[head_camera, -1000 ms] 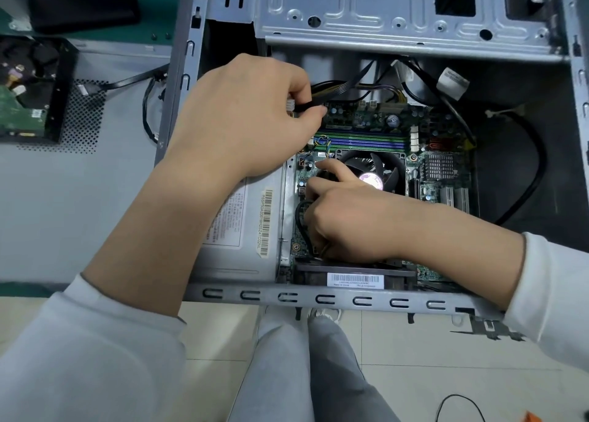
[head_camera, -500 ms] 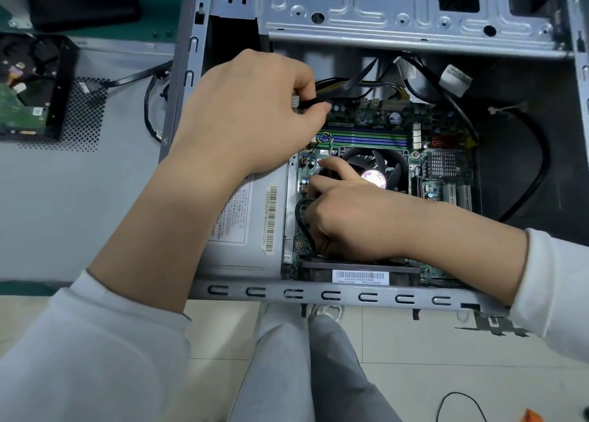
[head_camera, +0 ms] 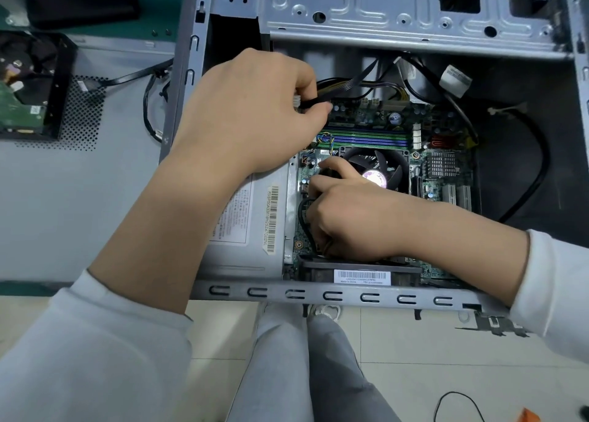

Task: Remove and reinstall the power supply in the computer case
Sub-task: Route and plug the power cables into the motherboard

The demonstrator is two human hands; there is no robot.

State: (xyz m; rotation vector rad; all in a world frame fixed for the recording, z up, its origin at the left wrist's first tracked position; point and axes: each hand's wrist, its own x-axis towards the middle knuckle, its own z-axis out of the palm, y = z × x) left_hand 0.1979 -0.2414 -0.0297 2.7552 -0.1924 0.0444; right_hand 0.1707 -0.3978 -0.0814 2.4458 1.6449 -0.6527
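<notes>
Nearest the camera, grey trouser legs [head_camera: 302, 367] and a pale tiled floor [head_camera: 414, 358] are seen below the slotted front rail of the open computer case [head_camera: 334, 295], which is laid on its side on the tabletop [head_camera: 47, 198].

Just inside that rail, the grey power supply [head_camera: 255, 230] is seated in the near left corner of the case, its barcode label turned upward; much of it is covered by the left forearm. To its right, the green motherboard [head_camera: 446, 173] is exposed, with the black cooler fan [head_camera: 382, 166] at its centre.

The right hand [head_camera: 344, 211] is lowered onto the motherboard beside the fan. Its fingers are curled and a black cable [head_camera: 302, 217] is looped against them, but it cannot be told whether its grip is clamped on the cable or on a connector hidden beneath.

Further in, the left hand [head_camera: 255, 112] is held above the upper edge of the board, its grip pinched between thumb and fingers on a black cable bundle with a white connector [head_camera: 306, 101].

Beyond the hands, the metal drive cage [head_camera: 398, 17] is spanned across the case. At far left on the tabletop, a removed side panel [head_camera: 105, 55] with a perforated patch and a black-framed hard drive [head_camera: 19, 112] are laid.
</notes>
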